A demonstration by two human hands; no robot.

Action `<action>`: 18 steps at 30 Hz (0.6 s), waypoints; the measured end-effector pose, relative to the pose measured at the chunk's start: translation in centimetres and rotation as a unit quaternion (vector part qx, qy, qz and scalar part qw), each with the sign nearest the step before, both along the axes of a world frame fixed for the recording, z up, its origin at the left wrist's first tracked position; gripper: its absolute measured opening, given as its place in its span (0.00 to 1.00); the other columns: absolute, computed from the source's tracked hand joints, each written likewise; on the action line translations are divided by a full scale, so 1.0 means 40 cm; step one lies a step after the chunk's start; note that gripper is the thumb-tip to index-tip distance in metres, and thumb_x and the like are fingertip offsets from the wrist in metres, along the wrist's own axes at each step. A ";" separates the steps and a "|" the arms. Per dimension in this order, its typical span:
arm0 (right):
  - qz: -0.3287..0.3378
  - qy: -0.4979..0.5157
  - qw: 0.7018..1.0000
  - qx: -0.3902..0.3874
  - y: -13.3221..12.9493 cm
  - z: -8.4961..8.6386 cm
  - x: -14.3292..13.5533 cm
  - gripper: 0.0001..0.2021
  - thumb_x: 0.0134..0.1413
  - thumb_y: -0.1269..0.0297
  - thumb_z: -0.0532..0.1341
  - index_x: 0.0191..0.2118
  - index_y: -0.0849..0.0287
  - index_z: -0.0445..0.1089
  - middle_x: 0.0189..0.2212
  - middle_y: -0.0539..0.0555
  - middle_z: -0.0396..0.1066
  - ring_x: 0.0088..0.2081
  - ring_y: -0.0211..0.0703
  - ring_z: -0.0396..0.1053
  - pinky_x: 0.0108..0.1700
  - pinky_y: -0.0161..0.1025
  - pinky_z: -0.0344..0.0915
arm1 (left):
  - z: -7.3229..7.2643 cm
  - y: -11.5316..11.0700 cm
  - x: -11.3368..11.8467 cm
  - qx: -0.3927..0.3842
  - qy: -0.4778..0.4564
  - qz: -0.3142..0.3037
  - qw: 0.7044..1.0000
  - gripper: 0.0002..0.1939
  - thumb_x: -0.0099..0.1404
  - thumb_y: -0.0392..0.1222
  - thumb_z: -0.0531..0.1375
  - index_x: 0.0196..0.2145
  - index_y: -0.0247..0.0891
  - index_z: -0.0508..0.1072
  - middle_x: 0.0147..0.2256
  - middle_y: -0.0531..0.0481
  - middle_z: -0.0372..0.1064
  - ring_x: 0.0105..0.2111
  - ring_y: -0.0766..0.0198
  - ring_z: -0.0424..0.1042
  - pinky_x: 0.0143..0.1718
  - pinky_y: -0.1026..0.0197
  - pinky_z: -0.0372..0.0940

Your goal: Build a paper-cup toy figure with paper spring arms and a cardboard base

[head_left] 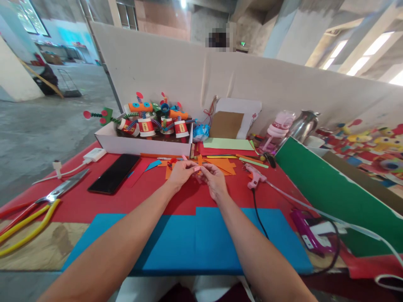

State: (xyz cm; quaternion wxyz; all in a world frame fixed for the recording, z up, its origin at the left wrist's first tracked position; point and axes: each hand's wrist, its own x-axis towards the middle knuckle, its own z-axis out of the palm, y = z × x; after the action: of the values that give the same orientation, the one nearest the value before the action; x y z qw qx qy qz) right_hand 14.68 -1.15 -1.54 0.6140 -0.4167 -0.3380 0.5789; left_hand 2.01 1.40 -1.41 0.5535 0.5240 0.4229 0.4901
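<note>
While the left hand (181,173) nips a pink paper (197,168) between thumb and fingertips, the right hand (215,179) pinches it too, to the phone's (113,174) right; scissors (57,192) lie left of the phone, a box (145,145) behind it, a glue gun (255,176) well right

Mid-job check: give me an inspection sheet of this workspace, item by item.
Surface: red covering, with blue sheets along the near edge.
Job's things: small pink piece at the fingertips; orange paper pieces lie just beyond the hands.
Clutter: phone and shears at left; white box of paper-cup figures behind.
Hands: left hand and right hand both pinch the small pink piece.
Cables: black cord runs from the pink glue gun over the blue sheets; white cable left of the phone.
Surroundings: white partition at the back; concrete floor at left.
</note>
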 end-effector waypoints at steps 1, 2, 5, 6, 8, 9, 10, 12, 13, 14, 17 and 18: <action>-0.007 -0.002 1.000 0.002 0.001 -0.001 0.000 0.15 0.31 0.61 0.72 0.28 0.58 0.71 0.19 0.44 0.70 0.21 0.32 0.66 0.25 0.32 0.64 | 0.000 0.001 0.000 0.000 0.001 -0.004 1.000 0.13 0.48 0.48 0.68 0.25 0.34 0.76 0.22 0.52 0.73 0.22 0.67 0.69 0.28 0.64 0.65; -0.014 -0.005 1.000 0.004 0.002 -0.003 0.000 0.14 0.31 0.61 0.72 0.28 0.58 0.71 0.20 0.44 0.70 0.21 0.32 0.66 0.26 0.32 0.65 | 0.000 0.001 0.000 0.001 0.004 -0.008 1.000 0.13 0.48 0.48 0.68 0.25 0.34 0.76 0.22 0.51 0.73 0.23 0.67 0.69 0.29 0.63 0.65; -0.029 -0.024 0.999 0.013 0.006 -0.007 0.000 0.13 0.33 0.60 0.71 0.27 0.59 0.71 0.21 0.45 0.71 0.23 0.32 0.66 0.28 0.32 0.65 | 0.003 0.001 0.000 0.008 0.016 -0.021 1.000 0.15 0.48 0.50 0.68 0.24 0.34 0.76 0.23 0.51 0.73 0.23 0.66 0.69 0.29 0.63 0.65; -0.034 -0.031 0.999 0.017 0.007 -0.008 0.001 0.13 0.33 0.60 0.71 0.27 0.59 0.71 0.21 0.45 0.71 0.23 0.32 0.66 0.28 0.32 0.65 | 0.004 0.000 0.000 0.011 0.018 -0.025 0.999 0.15 0.47 0.50 0.69 0.24 0.34 0.76 0.23 0.51 0.73 0.23 0.66 0.69 0.28 0.64 0.65; -0.046 -0.043 0.998 0.025 0.008 -0.008 0.001 0.12 0.34 0.60 0.70 0.27 0.59 0.71 0.22 0.45 0.71 0.23 0.32 0.66 0.29 0.32 0.65 | 0.005 -0.004 0.001 0.008 0.013 -0.033 0.999 0.17 0.48 0.52 0.68 0.24 0.34 0.76 0.22 0.50 0.73 0.23 0.66 0.69 0.27 0.64 0.64; -0.052 -0.048 0.997 0.029 0.009 -0.009 0.002 0.12 0.34 0.60 0.70 0.27 0.59 0.71 0.22 0.45 0.71 0.23 0.32 0.66 0.29 0.33 0.66 | 0.007 -0.006 0.002 0.001 0.003 -0.037 0.999 0.18 0.50 0.54 0.67 0.24 0.34 0.75 0.22 0.50 0.72 0.23 0.65 0.69 0.26 0.64 0.64; -0.057 -0.053 0.997 0.032 0.009 -0.009 0.002 0.12 0.34 0.59 0.70 0.27 0.59 0.71 0.22 0.46 0.71 0.23 0.32 0.66 0.29 0.33 0.66 | 0.008 -0.009 0.003 -0.009 -0.010 -0.040 0.999 0.20 0.53 0.57 0.64 0.24 0.34 0.74 0.21 0.50 0.72 0.22 0.65 0.70 0.25 0.63 0.65; -0.066 -0.054 0.996 0.038 0.009 -0.010 0.002 0.12 0.35 0.59 0.69 0.28 0.59 0.71 0.23 0.46 0.72 0.23 0.33 0.66 0.30 0.34 0.66 | 0.010 -0.014 0.006 -0.021 -0.033 -0.056 0.998 0.25 0.57 0.62 0.59 0.25 0.34 0.73 0.21 0.49 0.71 0.21 0.63 0.70 0.25 0.61 0.66; -0.071 -0.051 0.995 0.040 0.009 -0.011 0.001 0.13 0.36 0.59 0.69 0.28 0.59 0.71 0.23 0.47 0.72 0.24 0.33 0.67 0.30 0.34 0.66 | 0.012 -0.016 0.008 -0.019 -0.037 -0.068 0.997 0.26 0.58 0.63 0.58 0.27 0.34 0.73 0.22 0.48 0.72 0.21 0.63 0.70 0.25 0.60 0.66; -0.075 -0.047 0.995 0.042 0.009 -0.011 0.000 0.13 0.36 0.59 0.69 0.28 0.59 0.71 0.24 0.47 0.72 0.24 0.34 0.67 0.30 0.34 0.66 | 0.012 -0.017 0.008 -0.011 -0.034 -0.080 0.996 0.25 0.57 0.63 0.59 0.28 0.34 0.73 0.23 0.48 0.72 0.21 0.63 0.71 0.25 0.60 0.66; -0.061 -0.046 0.996 0.040 0.006 -0.011 -0.002 0.13 0.36 0.59 0.69 0.28 0.59 0.70 0.22 0.46 0.71 0.23 0.34 0.67 0.29 0.33 0.66 | 0.010 -0.014 0.006 0.021 0.010 -0.062 0.998 0.21 0.52 0.57 0.65 0.29 0.34 0.73 0.24 0.50 0.72 0.21 0.64 0.70 0.25 0.62 0.65; -0.048 -0.047 0.997 0.037 0.005 -0.010 -0.002 0.13 0.36 0.59 0.69 0.28 0.59 0.70 0.21 0.46 0.71 0.23 0.34 0.67 0.29 0.33 0.66 | 0.007 -0.011 0.003 0.026 0.024 -0.040 0.999 0.19 0.50 0.55 0.66 0.28 0.34 0.73 0.23 0.51 0.72 0.22 0.65 0.69 0.25 0.63 0.65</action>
State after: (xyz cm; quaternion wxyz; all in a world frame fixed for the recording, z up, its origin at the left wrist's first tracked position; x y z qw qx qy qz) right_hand 14.61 -0.95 -1.92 0.6396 -0.4360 -0.3673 0.5157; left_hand 2.15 0.97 -1.13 0.5485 0.5663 0.4017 0.4660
